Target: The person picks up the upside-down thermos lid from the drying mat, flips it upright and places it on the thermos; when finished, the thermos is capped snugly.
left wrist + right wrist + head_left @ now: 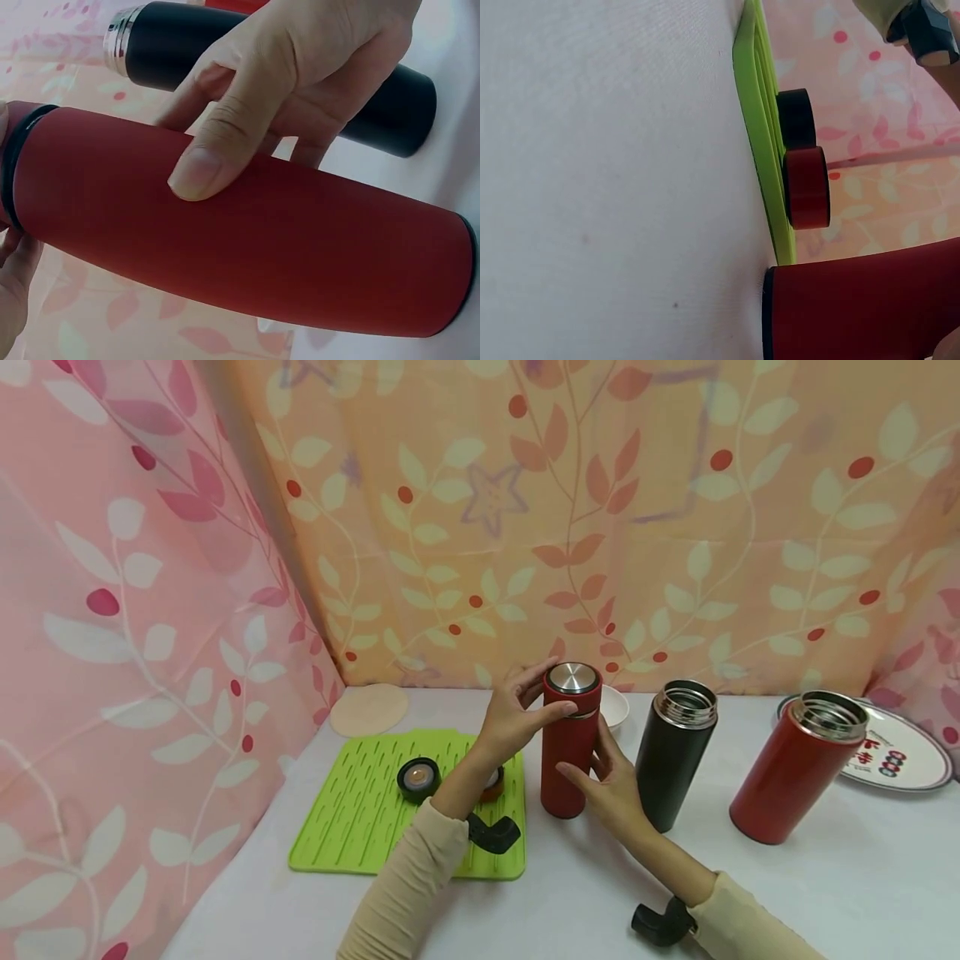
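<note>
A red thermos (564,760) stands upright on the white table, its steel-topped lid (574,679) in place. My left hand (517,714) grips the lid, thumb across its front and fingers round the far side. Lower down, my right hand (617,789) holds the thermos body from the right, its thumb lying on the red surface. In the left wrist view the right thumb (202,169) presses the body, while a bit of my left hand (15,292) shows at the lid end. The right wrist view catches the thermos base (840,311) on the tabletop.
A lidless black thermos (677,760) and a lidless red thermos (798,768) stand to the right. Behind are a white bowl (615,707) and a printed plate (918,756). Left lies a green mat (345,814) bearing a black lid (418,779) and a red lid (808,187).
</note>
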The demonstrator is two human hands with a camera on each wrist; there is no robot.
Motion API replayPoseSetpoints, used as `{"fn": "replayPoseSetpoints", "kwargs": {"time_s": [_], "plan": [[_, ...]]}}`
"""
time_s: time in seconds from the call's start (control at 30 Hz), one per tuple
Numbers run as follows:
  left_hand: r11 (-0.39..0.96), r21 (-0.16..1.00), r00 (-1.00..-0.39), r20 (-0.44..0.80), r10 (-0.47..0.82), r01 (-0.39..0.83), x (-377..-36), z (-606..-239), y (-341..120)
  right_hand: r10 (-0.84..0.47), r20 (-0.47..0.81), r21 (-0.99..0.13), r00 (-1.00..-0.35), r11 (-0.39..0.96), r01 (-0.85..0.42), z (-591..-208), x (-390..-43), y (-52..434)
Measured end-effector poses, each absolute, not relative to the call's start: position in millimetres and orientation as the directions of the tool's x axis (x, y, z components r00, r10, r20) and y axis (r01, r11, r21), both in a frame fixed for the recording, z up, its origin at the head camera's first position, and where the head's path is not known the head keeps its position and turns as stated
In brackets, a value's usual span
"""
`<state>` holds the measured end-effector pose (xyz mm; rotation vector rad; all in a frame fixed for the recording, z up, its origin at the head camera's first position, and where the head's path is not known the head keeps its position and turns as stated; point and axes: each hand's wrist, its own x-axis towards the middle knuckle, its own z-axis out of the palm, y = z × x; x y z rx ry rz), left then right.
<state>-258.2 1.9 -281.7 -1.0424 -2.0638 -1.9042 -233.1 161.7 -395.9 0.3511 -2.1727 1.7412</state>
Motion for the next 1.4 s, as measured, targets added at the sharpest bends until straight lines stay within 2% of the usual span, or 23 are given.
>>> {"fn": "replayPoseSetpoints", "kwargs": {"time_s": [0.4, 0.5, 0.7, 0.8, 0.93, 1.2, 1.3, 1.4], "plan": [[-0.155, 0.817, -0.737, 0.57, 0.362, 0.556, -267.3, -294.0, 0.0, 0.019, 0.404, -0.899, -0.914, 0.195, -0.393, -393.8, -230.5, 159.4], [-0.123, 0.807, -0.741, 0.581, 0.337, 0.578, -272.4, -302.9, 4.2, 0.018, 0.401, -0.899, -0.916, 0.2, -0.39, -394.1, -230.3, 159.3], [0.018, 0.817, -0.801, 0.562, 0.206, 0.577, -270.2, -307.6, 20.5, 0.019, 0.418, -0.887, -0.908, 0.224, -0.404, -397.6, -233.6, 161.3], [0.018, 0.824, -0.813, 0.554, 0.181, 0.566, -269.5, -305.1, 24.0, 0.019, 0.423, -0.887, -0.906, 0.216, -0.409, -397.2, -233.7, 161.8], [-0.067, 0.837, -0.807, 0.542, 0.236, 0.543, -274.7, -304.3, 21.4, 0.021, 0.421, -0.89, -0.907, 0.202, -0.409, -397.0, -233.5, 162.5], [-0.242, 0.852, -0.745, 0.523, 0.414, 0.464, -296.4, -308.7, 4.3, 0.011, 0.432, -0.889, -0.902, 0.172, -0.424, -396.2, -234.8, 162.2], [-0.292, 0.843, -0.729, 0.537, 0.424, 0.451, -297.2, -310.7, 1.5, 0.01, 0.429, -0.891, -0.903, 0.169, -0.422, -395.6, -235.1, 160.9], [-0.276, 0.818, -0.726, 0.576, 0.376, 0.506, -291.2, -311.8, 4.8, 0.014, 0.411, -0.896, -0.911, 0.189, -0.401, -396.0, -234.3, 160.6]]}}
